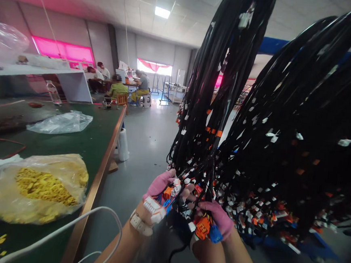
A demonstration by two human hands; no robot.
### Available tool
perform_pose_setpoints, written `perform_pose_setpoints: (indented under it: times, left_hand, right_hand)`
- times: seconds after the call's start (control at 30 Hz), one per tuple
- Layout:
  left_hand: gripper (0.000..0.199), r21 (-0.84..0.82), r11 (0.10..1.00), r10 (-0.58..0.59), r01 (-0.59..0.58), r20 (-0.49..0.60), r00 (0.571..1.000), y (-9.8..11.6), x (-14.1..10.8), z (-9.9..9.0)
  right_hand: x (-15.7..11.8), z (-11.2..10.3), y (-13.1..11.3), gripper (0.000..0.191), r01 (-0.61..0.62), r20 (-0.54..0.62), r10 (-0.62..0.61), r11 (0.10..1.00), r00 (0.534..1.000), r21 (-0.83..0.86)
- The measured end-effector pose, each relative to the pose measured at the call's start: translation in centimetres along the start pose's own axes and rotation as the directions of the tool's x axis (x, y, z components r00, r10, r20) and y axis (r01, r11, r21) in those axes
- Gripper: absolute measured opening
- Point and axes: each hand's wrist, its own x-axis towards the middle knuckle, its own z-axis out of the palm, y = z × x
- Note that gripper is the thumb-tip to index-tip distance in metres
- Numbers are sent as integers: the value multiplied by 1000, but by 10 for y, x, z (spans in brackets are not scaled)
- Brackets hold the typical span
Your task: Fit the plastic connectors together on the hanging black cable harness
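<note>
Thick bundles of black wire harness [244, 64] hang in front of me, their lower ends crowded with white, orange and blue connectors. Around several cable ends at the bundle's lower left, my left hand [160, 185], in a pink glove with bare fingertips, is closed; a white connector [154, 209] lies over its wrist side. My right hand [217, 218], gloved the same way, is closed around other cable ends, with an orange connector [202, 227] and a blue connector [215, 234] against its palm. Loose connectors hang between the two hands.
On the green table [103, 142] at left lie an open bag of yellow parts [46, 190] and a crumpled clear bag [62, 122]. A white cable [64, 228] curves across the lower left. Several people sit at far tables. A plastic roll [123, 145] stands beside the table.
</note>
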Motion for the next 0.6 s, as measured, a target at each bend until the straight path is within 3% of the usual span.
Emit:
perform_pose_setpoints:
  times: [0.13,0.27,0.33,0.43,0.6]
  left_hand:
    - [45,87,996,-5,16,-125,992,-11,4,-20]
    - [47,355,927,158,-117,-89,983,-36,12,-33]
    - [50,475,861,237,-180,-64,969,-47,17,-35]
    - [48,603,776,271,-185,-54,961,-52,23,-38]
    - [37,814,560,330,-155,-48,943,-37,32,-44]
  right_hand:
    - [-5,9,0,24,-15,4,15,997,1000,73]
    - [-7,19,-2,40,-13,-2,13,991,1000,130]
    - [-7,20,-2,34,85,-52,-84,996,995,20]
    - [-9,14,-2,25,220,-119,-241,961,963,-166]
    - [-27,4,-12,23,288,-183,-363,895,914,-341]
